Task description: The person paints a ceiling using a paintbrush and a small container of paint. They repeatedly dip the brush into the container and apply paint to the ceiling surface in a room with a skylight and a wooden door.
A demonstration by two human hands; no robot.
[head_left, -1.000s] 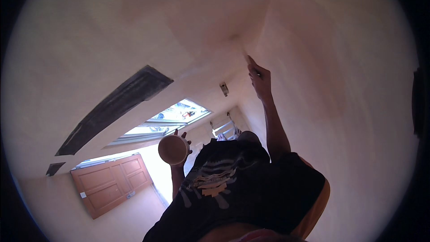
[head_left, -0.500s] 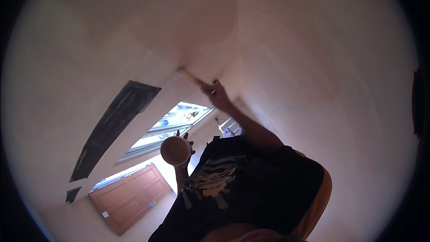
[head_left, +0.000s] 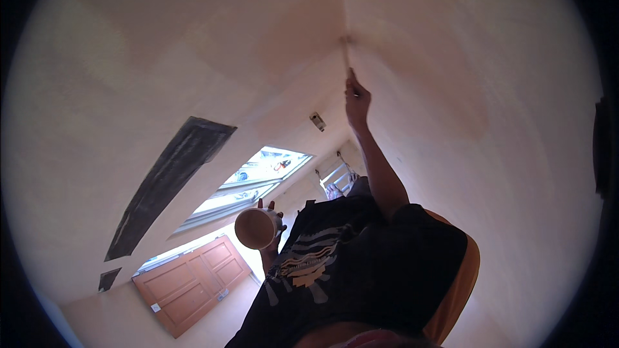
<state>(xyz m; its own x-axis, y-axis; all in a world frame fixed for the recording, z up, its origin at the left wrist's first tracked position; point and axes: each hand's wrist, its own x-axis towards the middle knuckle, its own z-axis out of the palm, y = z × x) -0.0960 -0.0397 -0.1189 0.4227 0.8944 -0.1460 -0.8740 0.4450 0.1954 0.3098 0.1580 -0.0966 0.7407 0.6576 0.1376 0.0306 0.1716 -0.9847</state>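
Observation:
My right hand [head_left: 356, 100] is raised with its fingers wrapped round the handle of a brush [head_left: 346, 58]. The brush's blurred tip touches the corner where two pale plastered surfaces meet. Lower and to the left, my left hand [head_left: 282, 224] grips a round, pale, open-topped pot [head_left: 255, 229]. A few fingertips show around the pot's far rim and side; the rest of that hand is behind it. The pot's inside looks beige, and its contents cannot be made out.
A long dark panel [head_left: 169, 183] lies on the left plaster surface. Beyond my left hand are a bright window [head_left: 265, 169] and a brown panelled door [head_left: 193, 283]. A small electrical box [head_left: 317, 122] sits in the plaster near my right forearm.
My right hand has swept right and upward with the brush, from the left surface to the corner. My left hand and the pot have shifted only slightly.

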